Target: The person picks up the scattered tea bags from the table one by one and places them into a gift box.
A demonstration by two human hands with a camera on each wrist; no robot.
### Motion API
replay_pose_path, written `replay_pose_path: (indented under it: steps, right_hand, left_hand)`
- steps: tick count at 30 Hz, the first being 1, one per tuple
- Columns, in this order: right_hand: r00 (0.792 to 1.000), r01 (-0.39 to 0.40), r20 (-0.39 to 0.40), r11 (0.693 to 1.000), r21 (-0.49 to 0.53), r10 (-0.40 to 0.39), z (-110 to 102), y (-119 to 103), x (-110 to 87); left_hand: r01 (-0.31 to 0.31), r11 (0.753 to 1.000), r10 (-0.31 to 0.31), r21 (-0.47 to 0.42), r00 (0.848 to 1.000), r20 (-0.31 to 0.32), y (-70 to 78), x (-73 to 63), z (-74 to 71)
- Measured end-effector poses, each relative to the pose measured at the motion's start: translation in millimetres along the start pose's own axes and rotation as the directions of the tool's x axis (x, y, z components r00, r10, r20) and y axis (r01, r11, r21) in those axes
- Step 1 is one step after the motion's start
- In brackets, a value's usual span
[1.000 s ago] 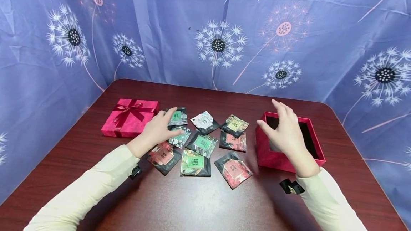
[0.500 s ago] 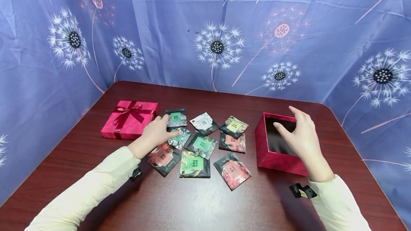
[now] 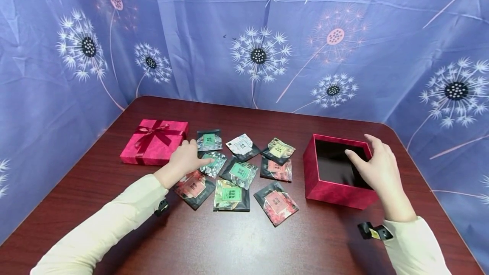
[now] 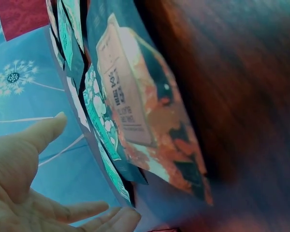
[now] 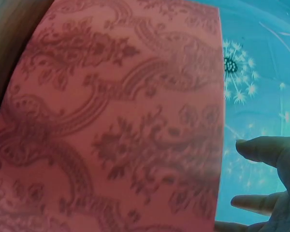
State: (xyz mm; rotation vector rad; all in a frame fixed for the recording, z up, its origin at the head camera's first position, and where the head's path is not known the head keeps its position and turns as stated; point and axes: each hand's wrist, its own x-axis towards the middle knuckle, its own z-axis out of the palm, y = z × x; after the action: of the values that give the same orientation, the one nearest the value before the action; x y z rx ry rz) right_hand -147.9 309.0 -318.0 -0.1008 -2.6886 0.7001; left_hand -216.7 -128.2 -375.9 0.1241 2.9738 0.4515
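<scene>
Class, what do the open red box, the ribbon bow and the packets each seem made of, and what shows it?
Open red box: probably paper-covered cardboard, fairly matt; stiff walls, scroll pattern.
Ribbon bow: likely fabric, from its soft loops; finish too small to tell.
Packets: perhaps plastic or foil film, smooth-looking and printed, judging by their thin, flat shape; coated paper remains possible.

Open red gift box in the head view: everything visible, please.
The red gift box stands upright on the brown table, right of the printed sachets, mouth uncovered and facing up. It looks like rigid cardboard, with a darker floral scroll pattern outside and a black inside. The right hand is by its right rim; whether they touch is unclear.
</scene>
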Motion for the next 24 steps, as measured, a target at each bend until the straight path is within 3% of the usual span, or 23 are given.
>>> replay_pose_path:
  steps: [15,24]
  right_hand:
    - [0.992,-0.110,0.061,0.994,0.011,0.109,2,35,-2.7]
    - [0.983,-0.157,0.110,0.986,0.052,0.150,4,49,-3.7]
  left_hand:
    - [0.065,0.998,-0.065,0.011,0.997,0.028,3.4,3.7,4.9]
    - [0.074,0.996,-0.076,0.043,0.995,0.060,4.2,5.7,8.3]
